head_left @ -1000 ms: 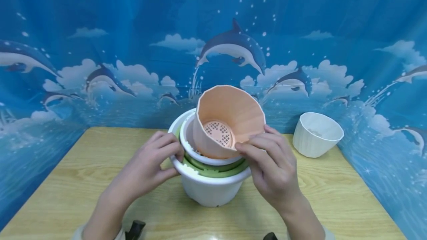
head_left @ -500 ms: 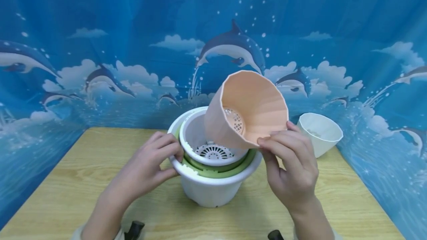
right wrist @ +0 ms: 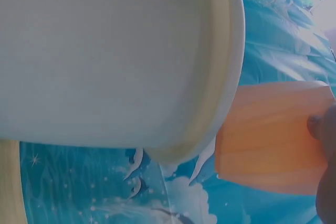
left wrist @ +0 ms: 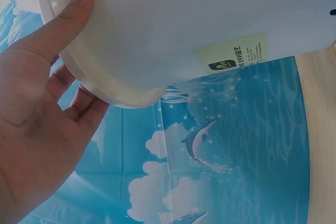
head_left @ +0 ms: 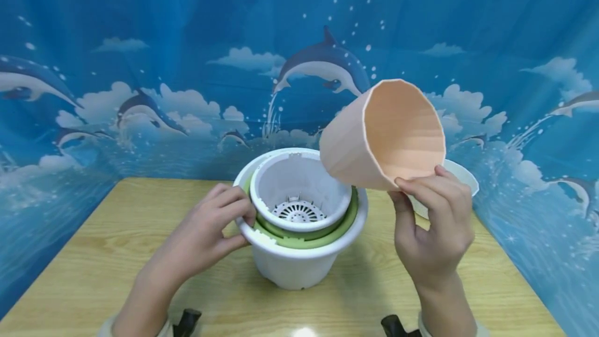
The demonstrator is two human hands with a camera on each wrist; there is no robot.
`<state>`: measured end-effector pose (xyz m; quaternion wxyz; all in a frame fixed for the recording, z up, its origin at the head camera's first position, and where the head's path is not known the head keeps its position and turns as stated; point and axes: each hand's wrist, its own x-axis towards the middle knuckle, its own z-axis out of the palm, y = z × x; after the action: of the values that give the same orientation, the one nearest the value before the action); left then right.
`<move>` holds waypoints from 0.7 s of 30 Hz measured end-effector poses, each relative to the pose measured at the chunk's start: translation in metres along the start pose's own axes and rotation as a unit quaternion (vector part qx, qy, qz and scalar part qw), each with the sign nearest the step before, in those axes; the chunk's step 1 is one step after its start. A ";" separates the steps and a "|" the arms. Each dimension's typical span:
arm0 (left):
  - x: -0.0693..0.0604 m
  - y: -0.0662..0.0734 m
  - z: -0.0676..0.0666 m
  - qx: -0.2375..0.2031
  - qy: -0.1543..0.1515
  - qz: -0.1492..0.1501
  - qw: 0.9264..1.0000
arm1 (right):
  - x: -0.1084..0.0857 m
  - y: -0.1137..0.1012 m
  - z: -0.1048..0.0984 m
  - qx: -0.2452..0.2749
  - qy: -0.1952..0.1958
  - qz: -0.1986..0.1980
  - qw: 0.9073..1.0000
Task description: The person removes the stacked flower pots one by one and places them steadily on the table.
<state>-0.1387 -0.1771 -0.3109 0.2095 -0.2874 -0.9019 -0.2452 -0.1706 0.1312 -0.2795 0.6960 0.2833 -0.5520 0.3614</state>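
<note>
A peach-coloured flower pot hangs tilted in the air, its mouth turned toward the right and front. My right hand pinches its lower rim between thumb and fingers. In the middle of the table stands a large white flower pot. Nested inside it are a green pot and a smaller white pot with a slotted bottom. My left hand grips the large pot's rim at its left side; in the left wrist view the thumb lies on the outer wall, which bears a pale green label.
A white faceted pot stands at the back right of the wooden table, partly hidden behind my right hand and the peach pot. A blue dolphin-print curtain rises behind the table's back edge.
My right hand has lifted the peach pot up and to the right, out of the nested pots, tilting it further. The small white pot's slotted bottom has come into sight. My left hand stays put.
</note>
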 end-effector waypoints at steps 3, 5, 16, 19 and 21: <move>0.000 0.000 0.000 -0.002 -0.001 -0.001 1.000 | 0.000 0.006 -0.002 -0.019 0.008 0.010 1.000; 0.000 0.000 0.000 -0.003 -0.001 -0.002 1.000 | 0.000 0.010 -0.002 -0.030 0.011 0.018 0.999; -0.001 0.000 0.000 0.001 0.001 0.000 1.000 | -0.001 0.030 -0.006 -0.066 -0.006 0.029 0.997; -0.001 0.000 0.000 0.001 0.002 0.002 1.000 | -0.003 0.034 -0.007 -0.072 -0.017 0.030 0.997; -0.001 0.000 0.000 0.002 0.002 0.005 1.000 | -0.004 0.037 -0.007 -0.071 -0.030 0.032 0.996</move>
<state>-0.1381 -0.1775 -0.3115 0.2132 -0.2909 -0.9005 -0.2429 -0.1971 0.1576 -0.2856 0.6858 0.2257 -0.6056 0.3347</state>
